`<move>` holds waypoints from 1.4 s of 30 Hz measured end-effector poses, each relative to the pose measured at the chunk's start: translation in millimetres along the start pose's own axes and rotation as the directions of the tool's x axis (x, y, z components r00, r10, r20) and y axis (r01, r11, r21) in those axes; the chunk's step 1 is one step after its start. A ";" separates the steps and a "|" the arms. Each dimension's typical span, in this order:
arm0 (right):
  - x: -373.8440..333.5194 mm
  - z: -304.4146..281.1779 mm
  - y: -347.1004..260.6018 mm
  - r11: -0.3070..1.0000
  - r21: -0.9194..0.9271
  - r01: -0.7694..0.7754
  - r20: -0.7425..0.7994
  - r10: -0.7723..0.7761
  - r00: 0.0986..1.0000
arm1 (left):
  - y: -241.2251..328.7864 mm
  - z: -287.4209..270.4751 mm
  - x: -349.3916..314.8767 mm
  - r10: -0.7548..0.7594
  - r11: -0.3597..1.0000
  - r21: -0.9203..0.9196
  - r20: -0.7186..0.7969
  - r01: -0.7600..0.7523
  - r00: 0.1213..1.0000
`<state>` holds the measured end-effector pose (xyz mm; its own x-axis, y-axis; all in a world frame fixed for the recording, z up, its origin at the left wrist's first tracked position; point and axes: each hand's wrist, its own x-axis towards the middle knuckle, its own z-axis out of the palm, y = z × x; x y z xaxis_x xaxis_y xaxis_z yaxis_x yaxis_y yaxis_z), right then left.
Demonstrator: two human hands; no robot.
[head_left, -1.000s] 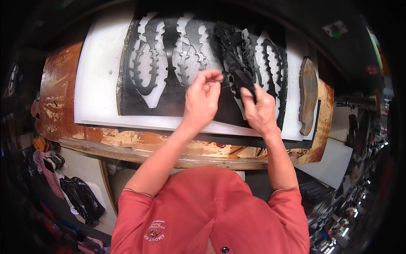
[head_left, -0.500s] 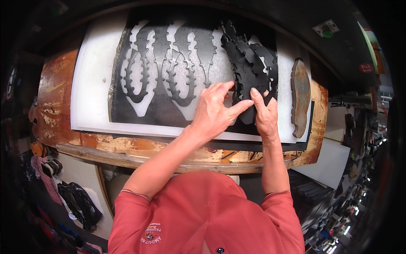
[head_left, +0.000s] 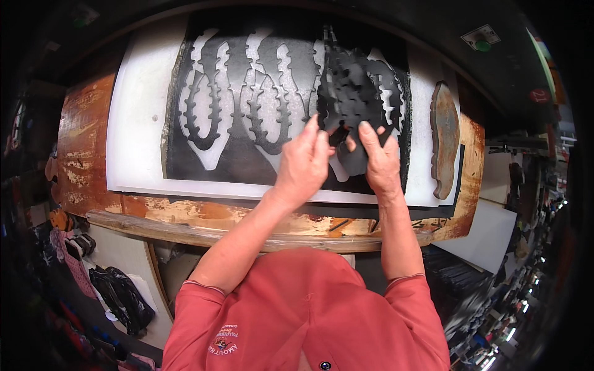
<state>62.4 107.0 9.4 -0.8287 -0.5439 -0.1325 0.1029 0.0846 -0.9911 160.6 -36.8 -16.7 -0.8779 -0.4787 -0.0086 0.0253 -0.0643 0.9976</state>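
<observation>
A bunch of black pieces with notched edges (head_left: 354,86), blurred in places, is held up over the right part of a black sheet. My right hand (head_left: 382,162) is closed on its near right side, thumb on top. My left hand (head_left: 302,157) is closed at the near left edge of the bunch, fingers pinched together; the pieces hide some fingertips. Beneath lies the black sheet (head_left: 185,157) with long, sole-shaped cut-outs and notched loops (head_left: 201,141). White board shows through the openings.
The white board (head_left: 139,136) rests on a worn wooden table (head_left: 83,136). At its right lies a long, rusty-brown, sole-shaped cutting die (head_left: 443,139). A dark machine beam with a green button (head_left: 482,46) spans the far side. Black scraps (head_left: 340,225) lie near the front edge.
The bunch of black pieces has shifted left and spread out. My left hand has moved slightly left and its fingers have drawn together. My right hand has moved a little left.
</observation>
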 end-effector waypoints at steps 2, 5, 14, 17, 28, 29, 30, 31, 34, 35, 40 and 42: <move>0.3 -5.2 -12.8 0.999 0.054 0.002 -0.049 0.001 0.999 | -0.8 -7.2 0.0 -0.002 0.999 0.044 -0.061 0.005 0.998; 1.5 -17.0 -39.5 0.998 -0.015 0.067 -0.176 -0.069 0.982 | -1.2 -14.1 0.0 -0.070 0.997 0.043 -0.029 0.071 0.997; 5.8 19.2 -37.9 0.554 -0.786 0.273 0.088 -0.336 0.938 | -7.0 -4.4 13.6 0.232 0.956 0.191 -0.037 -0.221 0.972; 7.9 25.1 -32.5 0.626 -0.742 0.241 0.079 -0.276 0.958 | 0.2 -9.8 16.2 0.139 0.975 0.177 -0.010 -0.135 0.990; 20.1 25.2 -29.1 0.634 -0.697 0.336 0.214 -0.263 0.941 | 22.5 -19.9 19.1 -0.205 0.958 -0.177 0.122 0.224 0.971; 21.7 24.1 -30.4 0.639 -0.697 0.326 0.230 -0.232 0.945 | 20.8 -20.5 18.6 -0.196 0.957 -0.190 0.137 0.220 0.971; 23.3 23.1 -32.2 0.643 -0.697 0.317 0.246 -0.201 0.948 | 18.8 -20.6 17.7 -0.148 0.954 -0.234 0.167 0.185 0.975; 24.9 21.9 -34.5 0.649 -0.684 0.333 0.275 -0.193 0.942 | 16.3 -20.7 17.8 -0.177 0.963 -0.183 0.131 0.200 0.975; 29.0 20.4 -39.8 0.742 -0.632 0.222 0.252 -0.074 0.965 | 8.9 -18.1 17.1 -0.189 0.953 -0.223 0.085 0.204 0.978; 29.6 20.0 -40.5 0.781 -0.595 0.191 0.247 -0.049 0.968 | 6.7 -18.0 17.1 -0.171 0.953 -0.238 0.087 0.187 0.981; 28.7 7.3 -35.0 0.869 -0.490 0.063 0.076 -0.030 0.997 | -0.2 -9.3 6.2 0.014 0.994 -0.107 -0.086 -0.023 0.996; 28.2 -13.7 -36.6 0.879 -0.477 0.014 -0.037 -0.036 0.999 | -1.5 -7.6 -0.1 0.163 0.984 0.088 -0.131 -0.152 0.978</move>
<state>27.7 100.0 42.2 -0.8516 -0.5153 -0.0962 -0.1837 0.4652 -0.8660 164.3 -43.3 -18.7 -0.7916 -0.5936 0.1448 0.1161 0.0865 0.9895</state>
